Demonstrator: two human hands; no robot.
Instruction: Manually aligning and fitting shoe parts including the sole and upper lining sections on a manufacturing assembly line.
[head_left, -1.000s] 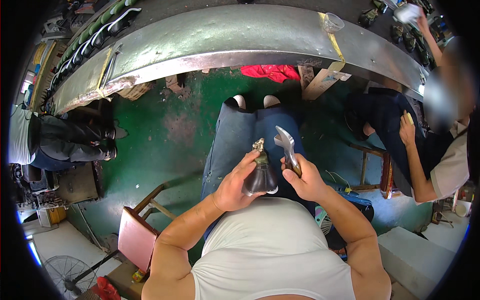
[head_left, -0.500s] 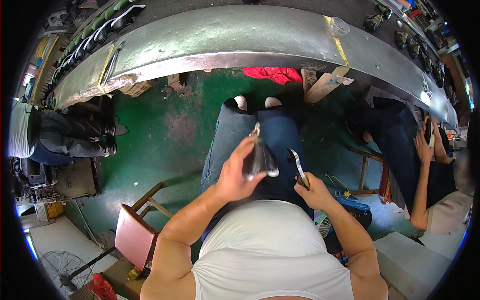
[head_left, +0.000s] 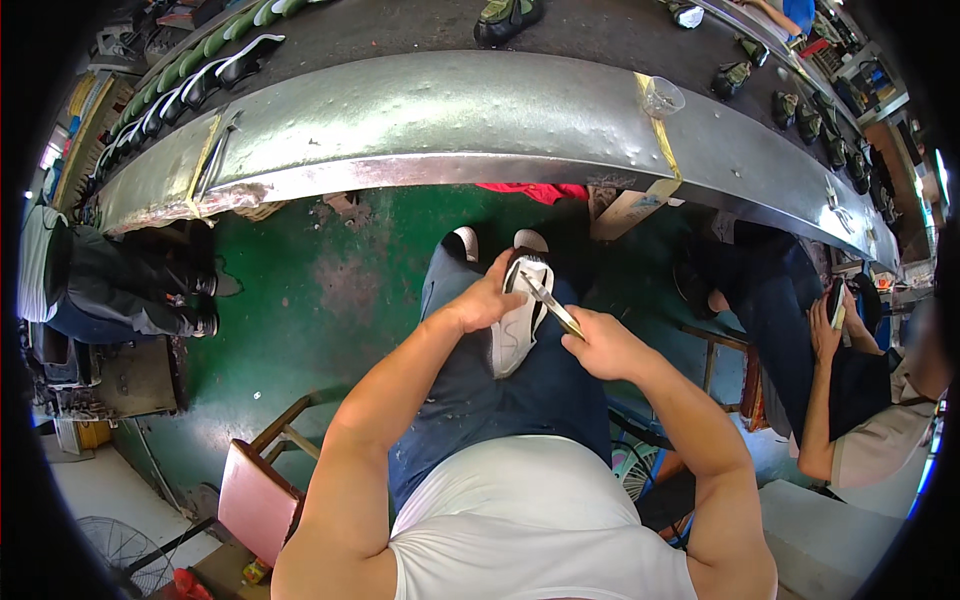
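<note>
Above my lap my left hand [head_left: 488, 298] grips a shoe [head_left: 515, 345], turned so that its white underside faces up. A dark edge shows around the far end, and a wavy line is drawn on the white. In my closed right hand [head_left: 605, 343] is a pair of pincers [head_left: 545, 298] with a silver head and a yellowish handle. Their tip lies over the far part of the underside; whether the jaws pinch its edge I cannot tell. My left fingers wrap the shoe's left side, with the thumb across the white.
A metal-edged bench [head_left: 400, 110] runs across in front, with a clear cup [head_left: 662, 97] on it. Dark shoes [head_left: 505, 20] stand on its belt, and a row of shoes lines the far left. A co-worker [head_left: 830, 380] sits at right; a pink-seated stool [head_left: 258, 500] stands at left.
The shoe has turned from its dark upper to its white underside. My right hand has brought the pincers up and left onto it. The view has shifted, showing more of the bench.
</note>
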